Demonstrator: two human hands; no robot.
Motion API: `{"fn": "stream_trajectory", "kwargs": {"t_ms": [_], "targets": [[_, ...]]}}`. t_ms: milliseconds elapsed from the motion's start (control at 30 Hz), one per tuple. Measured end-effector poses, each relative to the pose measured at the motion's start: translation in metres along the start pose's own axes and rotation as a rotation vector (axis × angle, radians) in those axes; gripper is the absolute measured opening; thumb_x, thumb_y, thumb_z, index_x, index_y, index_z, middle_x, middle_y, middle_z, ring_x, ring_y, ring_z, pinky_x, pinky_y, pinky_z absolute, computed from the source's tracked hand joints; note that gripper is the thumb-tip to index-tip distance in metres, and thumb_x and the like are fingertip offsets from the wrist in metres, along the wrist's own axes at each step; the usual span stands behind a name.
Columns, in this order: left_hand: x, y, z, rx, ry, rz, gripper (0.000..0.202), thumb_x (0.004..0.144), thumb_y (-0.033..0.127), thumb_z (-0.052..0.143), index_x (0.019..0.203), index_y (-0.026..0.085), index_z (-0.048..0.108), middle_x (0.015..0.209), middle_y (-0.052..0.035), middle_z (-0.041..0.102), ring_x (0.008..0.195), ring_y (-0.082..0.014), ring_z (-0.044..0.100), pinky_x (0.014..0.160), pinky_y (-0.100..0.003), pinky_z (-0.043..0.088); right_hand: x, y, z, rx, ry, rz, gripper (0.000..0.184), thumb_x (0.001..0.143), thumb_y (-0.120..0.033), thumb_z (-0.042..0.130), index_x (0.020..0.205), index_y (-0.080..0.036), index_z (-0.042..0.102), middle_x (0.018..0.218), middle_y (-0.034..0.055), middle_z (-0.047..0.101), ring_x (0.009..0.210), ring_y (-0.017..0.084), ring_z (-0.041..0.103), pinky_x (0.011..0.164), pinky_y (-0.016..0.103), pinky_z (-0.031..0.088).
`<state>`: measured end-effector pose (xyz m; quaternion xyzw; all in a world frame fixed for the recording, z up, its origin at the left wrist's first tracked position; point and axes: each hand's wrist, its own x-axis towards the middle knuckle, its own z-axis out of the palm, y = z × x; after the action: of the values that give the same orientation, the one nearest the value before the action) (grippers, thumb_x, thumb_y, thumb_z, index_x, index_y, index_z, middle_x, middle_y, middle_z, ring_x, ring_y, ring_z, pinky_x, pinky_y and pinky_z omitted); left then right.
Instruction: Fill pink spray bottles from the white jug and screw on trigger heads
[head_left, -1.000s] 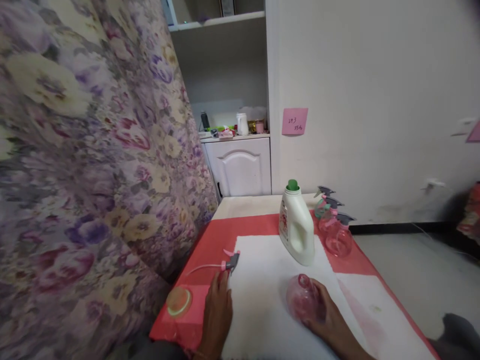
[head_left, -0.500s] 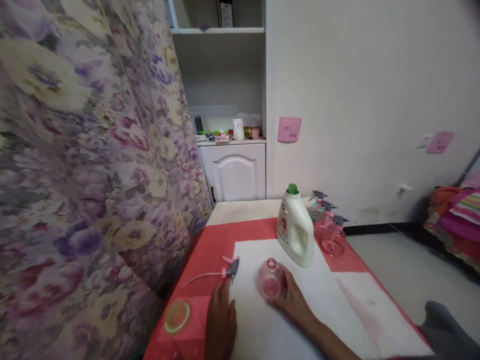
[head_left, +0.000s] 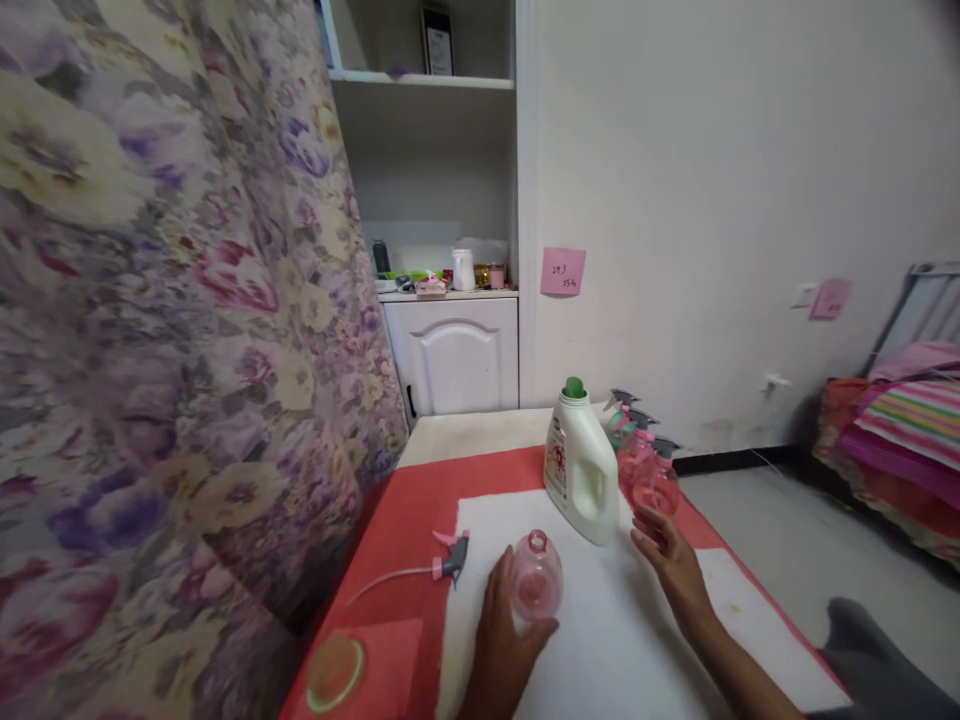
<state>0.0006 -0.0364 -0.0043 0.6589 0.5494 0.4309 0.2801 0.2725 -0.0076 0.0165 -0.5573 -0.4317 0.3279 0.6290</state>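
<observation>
A clear pink spray bottle (head_left: 535, 580) without its head stands on the white sheet (head_left: 600, 625), its neck ring pointing up. My left hand (head_left: 510, 635) grips it, fingers along the left side and thumb across the lower front. My right hand (head_left: 675, 565) is open with nothing in it, fingers extended beside the handle side of a pale detergent jug (head_left: 585, 475). Inside the jug's mouth sits a green piece (head_left: 574, 387). Left of the pink bottle lies a grey and pink trigger sprayer (head_left: 451, 560), its thin tube stretching leftward.
Several spray bottles with grey triggers (head_left: 654, 485) stand behind the jug at the table's right edge. A round, green-rimmed object (head_left: 335, 675) lies front left on the red cloth (head_left: 420, 480). A floral curtain (head_left: 195, 360) hangs along the left; a cabinet (head_left: 457, 350) stands behind.
The pink bottle has passed from my right hand to my left. My right hand has let go and moved right, towards the jug. The view has shifted slightly right.
</observation>
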Motion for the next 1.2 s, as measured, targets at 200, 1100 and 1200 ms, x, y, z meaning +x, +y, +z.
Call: {"fn": "stream_trajectory", "kwargs": {"t_ms": [200,1100,1200], "targets": [[0.022,0.001,0.022,-0.038,0.007,-0.105,0.102,0.052,0.010,0.070,0.145,0.014,0.026,0.148,-0.0140,0.041,0.138,-0.0299,0.038,0.113,-0.036,0.034,0.029,-0.008,0.012,-0.002,0.006,-0.031,0.060,0.069,-0.055,0.073,0.117,-0.022,0.058,0.132,0.0150,0.060,0.123,0.033,0.055,0.104,0.050,0.044],[0.029,-0.027,0.016,-0.228,-0.175,-0.136,0.101,0.047,0.002,0.068,0.141,0.017,0.033,0.146,-0.0140,0.044,0.135,-0.0299,0.042,0.111,-0.038,0.037,0.047,-0.073,0.019,-0.115,-0.141,-0.101,0.046,0.078,-0.060,0.061,0.056,-0.021,0.049,0.056,-0.0018,0.052,0.055,0.015,0.045,0.054,0.026,0.035],[0.028,-0.018,0.010,-0.228,-0.163,-0.113,0.097,0.049,0.005,0.066,0.140,0.016,0.034,0.146,-0.0143,0.045,0.135,-0.0303,0.042,0.112,-0.040,0.036,0.030,-0.092,-0.004,-0.188,-0.180,-0.111,0.045,0.081,-0.058,0.060,0.057,-0.021,0.050,0.054,-0.0020,0.050,0.055,0.014,0.045,0.054,0.026,0.035]]}}
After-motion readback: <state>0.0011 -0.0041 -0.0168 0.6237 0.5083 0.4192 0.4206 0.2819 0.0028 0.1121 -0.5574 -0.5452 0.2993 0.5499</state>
